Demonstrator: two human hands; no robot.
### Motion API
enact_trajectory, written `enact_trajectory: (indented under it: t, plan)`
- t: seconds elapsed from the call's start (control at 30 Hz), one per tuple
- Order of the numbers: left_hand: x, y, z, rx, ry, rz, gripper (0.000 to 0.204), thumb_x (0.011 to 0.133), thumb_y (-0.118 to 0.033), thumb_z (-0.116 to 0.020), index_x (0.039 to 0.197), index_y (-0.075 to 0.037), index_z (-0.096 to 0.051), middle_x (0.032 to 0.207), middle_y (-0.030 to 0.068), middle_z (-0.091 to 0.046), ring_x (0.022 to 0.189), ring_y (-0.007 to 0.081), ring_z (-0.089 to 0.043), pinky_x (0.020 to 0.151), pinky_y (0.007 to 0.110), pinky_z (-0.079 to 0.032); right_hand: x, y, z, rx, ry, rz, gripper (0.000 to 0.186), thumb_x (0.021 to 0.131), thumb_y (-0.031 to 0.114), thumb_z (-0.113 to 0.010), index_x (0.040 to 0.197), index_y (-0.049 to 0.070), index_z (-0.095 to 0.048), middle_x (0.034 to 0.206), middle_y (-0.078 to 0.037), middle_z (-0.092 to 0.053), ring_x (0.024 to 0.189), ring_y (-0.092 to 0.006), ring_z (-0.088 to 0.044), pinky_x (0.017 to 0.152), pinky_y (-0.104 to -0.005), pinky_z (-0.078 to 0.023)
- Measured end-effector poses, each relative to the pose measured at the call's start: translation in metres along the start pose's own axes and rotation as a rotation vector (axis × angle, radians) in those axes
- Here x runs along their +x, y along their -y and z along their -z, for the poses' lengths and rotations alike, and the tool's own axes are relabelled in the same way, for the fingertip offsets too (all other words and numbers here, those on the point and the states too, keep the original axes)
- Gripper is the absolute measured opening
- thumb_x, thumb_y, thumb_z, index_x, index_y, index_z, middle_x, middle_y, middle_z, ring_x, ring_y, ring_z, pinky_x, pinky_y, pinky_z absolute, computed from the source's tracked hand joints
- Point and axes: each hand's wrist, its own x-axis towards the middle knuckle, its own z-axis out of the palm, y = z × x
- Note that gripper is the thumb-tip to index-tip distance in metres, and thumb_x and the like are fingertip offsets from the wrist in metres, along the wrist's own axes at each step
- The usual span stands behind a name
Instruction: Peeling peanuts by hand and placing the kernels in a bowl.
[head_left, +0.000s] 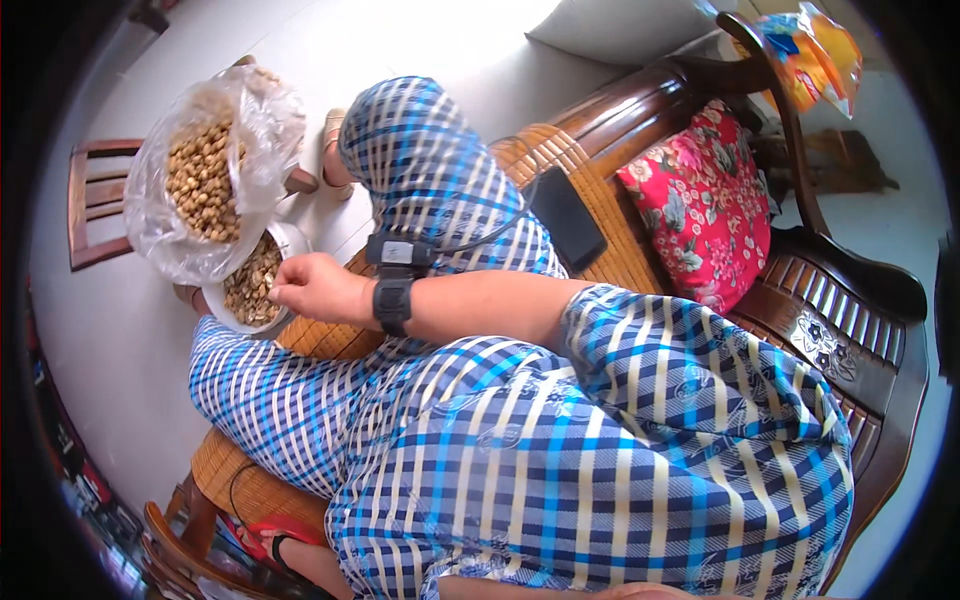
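Observation:
My right hand (315, 287) reaches in over the edge of a white bucket (217, 308). Its fingertips are pinched together, and whatever is between them is too small to make out. Tan and brown pieces (250, 285), which look like shells, fill the bucket. A black strap with a small boxy device (393, 280) and a cable is round this wrist. Just beyond the bucket, a clear plastic bag (150, 215) stands open with many small round tan fruits or nuts (205, 180). My left hand (262, 540) is low at the left, by something red; its fingers are unclear.
A blue checked garment covers my lap and knees (405, 130). A woven mat (225, 470) lies on the wooden bench. Beside my leg are a black flat device (565, 222) and a red floral cushion (700, 205). A small wooden chair (100, 150) stands behind the bag.

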Motion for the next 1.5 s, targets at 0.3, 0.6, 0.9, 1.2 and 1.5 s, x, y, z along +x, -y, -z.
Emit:
enact_trajectory:
  t: [0.3,0.6,0.9,1.2,1.5]
  plan:
    - [0.039,0.018,0.025,0.169,0.054,0.054,0.045,0.092,-0.013,-0.030,0.134,0.000,-0.041,0.141,0.0141,-0.041,0.127,0.0256,-0.041,0.108,0.039,-0.031,-0.004,0.006,-0.001,-0.106,-0.056,0.127,0.014,0.081,0.015,-0.066,0.080,0.001,-0.064,0.072,-0.012,-0.065,0.067,-0.0193,-0.062,0.064,-0.0327,-0.049]
    - [0.120,-0.017,0.095,0.877,0.469,-0.462,0.041,0.088,-0.003,-0.040,0.128,0.005,-0.044,0.137,0.0194,-0.043,0.125,0.0289,-0.043,0.108,0.036,-0.032,0.000,0.009,-0.032,0.148,-0.063,-0.094,0.028,0.087,0.026,-0.057,0.082,0.000,-0.064,0.071,-0.009,-0.063,0.066,-0.0169,-0.059,0.063,-0.0335,-0.048]
    - [-0.020,-0.081,-0.091,-0.245,0.621,0.173,0.035,0.091,0.004,-0.047,0.126,0.002,-0.045,0.125,0.0152,-0.054,0.100,0.0166,-0.059,0.076,0.021,-0.052,0.003,-0.025,-0.048,0.398,-0.194,-0.286,0.031,0.093,0.027,-0.050,0.100,-0.004,-0.055,0.083,-0.009,-0.058,0.074,-0.0160,-0.056,0.068,-0.0308,-0.047]
    - [-0.119,-0.072,-0.141,-0.243,0.890,0.290,0.031,0.093,-0.002,-0.048,0.124,0.004,-0.048,0.130,0.0132,-0.051,0.117,0.0244,-0.053,0.087,0.031,-0.052,0.065,-0.053,-0.063,0.385,0.056,-0.382,0.049,0.094,0.045,-0.045,0.108,-0.001,-0.051,0.090,-0.009,-0.055,0.082,-0.0213,-0.052,0.072,-0.0334,-0.042]
    - [-0.129,-0.088,-0.142,-0.134,0.881,0.183,0.032,0.094,-0.005,-0.048,0.125,0.001,-0.049,0.128,0.0112,-0.052,0.114,0.0235,-0.055,0.085,0.032,-0.053,0.027,0.019,-0.053,0.473,-0.150,-0.169,0.036,0.094,0.023,-0.049,0.118,-0.004,-0.047,0.106,-0.013,-0.053,0.095,-0.0219,-0.056,0.085,-0.0327,-0.048]
